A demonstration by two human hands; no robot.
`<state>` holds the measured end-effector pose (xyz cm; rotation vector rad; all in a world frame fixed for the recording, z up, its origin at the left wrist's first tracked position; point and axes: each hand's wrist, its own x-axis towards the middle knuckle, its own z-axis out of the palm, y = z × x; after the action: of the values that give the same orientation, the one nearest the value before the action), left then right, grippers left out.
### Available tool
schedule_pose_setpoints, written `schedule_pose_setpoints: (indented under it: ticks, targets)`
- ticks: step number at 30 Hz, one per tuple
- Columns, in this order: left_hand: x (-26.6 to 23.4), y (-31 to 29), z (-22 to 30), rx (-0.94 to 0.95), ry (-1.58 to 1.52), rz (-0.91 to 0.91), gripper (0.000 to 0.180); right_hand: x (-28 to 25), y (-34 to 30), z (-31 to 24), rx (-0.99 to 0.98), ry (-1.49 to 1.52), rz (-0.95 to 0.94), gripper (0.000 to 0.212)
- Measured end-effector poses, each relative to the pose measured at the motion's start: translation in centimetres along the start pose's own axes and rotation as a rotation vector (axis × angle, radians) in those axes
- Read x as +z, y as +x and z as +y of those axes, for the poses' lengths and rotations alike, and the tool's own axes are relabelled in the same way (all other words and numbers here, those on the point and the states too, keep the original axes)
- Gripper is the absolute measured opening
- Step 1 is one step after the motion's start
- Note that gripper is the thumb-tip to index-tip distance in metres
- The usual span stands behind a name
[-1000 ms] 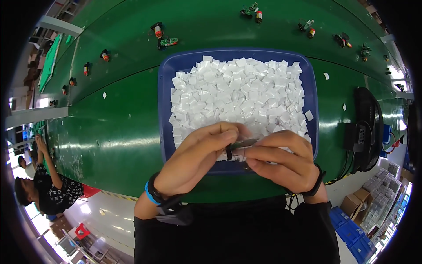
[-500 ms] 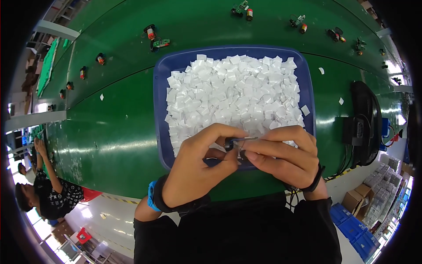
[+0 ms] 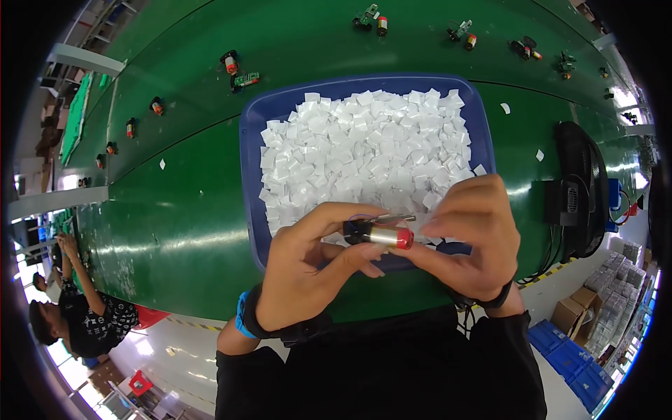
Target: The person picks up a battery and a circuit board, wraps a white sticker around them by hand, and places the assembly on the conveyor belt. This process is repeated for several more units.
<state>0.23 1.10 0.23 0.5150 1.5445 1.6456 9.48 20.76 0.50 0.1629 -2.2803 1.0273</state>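
My left hand [image 3: 301,269] grips a small assembly between thumb and fingers: a battery-like cylinder [image 3: 381,234], silver in the middle with a red end and a black end, lying beside a thin flat part [image 3: 395,218] seen edge-on. Close to the red end is my right hand [image 3: 476,238], its fingers curled and smeared by motion. Its thumb comes right up to that end; whether something small is pinched there is unclear. Both hands are over the near edge of a blue tray [image 3: 248,175] heaped with small white square pieces [image 3: 364,147].
On the green table [image 3: 175,231], several similar cylinder-and-board assemblies [image 3: 245,80] lie along the far side. A black bag-like item [image 3: 584,189] and a black box [image 3: 556,203] are at the right. Another person [image 3: 91,308] is at the left; blue crates [image 3: 570,364] stand on the floor.
The cylinder, mostly hidden before, has turned so its side and red end show. My right hand has opened away from the flat part, and its fingers have lifted. The view has shifted slightly.
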Motion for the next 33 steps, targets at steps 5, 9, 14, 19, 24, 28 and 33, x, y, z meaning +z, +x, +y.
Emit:
schedule_pose_setpoints:
  ticks: [5,9,14,19,24,28,33]
  targets:
    - [0.0,-0.5,-0.1,0.220,0.090,0.043,0.037,-0.2,-1.1,0.1,0.189,0.213,-0.063,0.039]
    - [0.0,-0.2,0.1,0.365,0.323,0.037,0.038,-0.2,-1.0,-0.2,0.180,0.340,-0.155,0.035]
    - [-0.2,0.1,-0.5,0.575,0.588,0.096,0.043,0.4,-1.5,-0.4,0.304,0.420,-0.129,0.033]
    - [-0.1,0.4,-0.3,0.567,0.639,0.136,0.046,1.2,-1.7,-0.8,0.479,0.683,0.024,0.030]
    - [0.1,0.3,-0.1,0.591,0.768,0.146,0.050,1.3,-1.6,-0.1,0.388,0.566,-0.057,0.027]
    - [0.1,0.3,-0.1,0.576,0.795,0.142,0.051,1.6,-2.2,0.4,0.246,0.456,-0.077,0.025]
    - [0.1,0.3,-0.3,0.612,0.806,0.167,0.049,1.8,-1.9,0.6,0.127,0.433,-0.057,0.027]
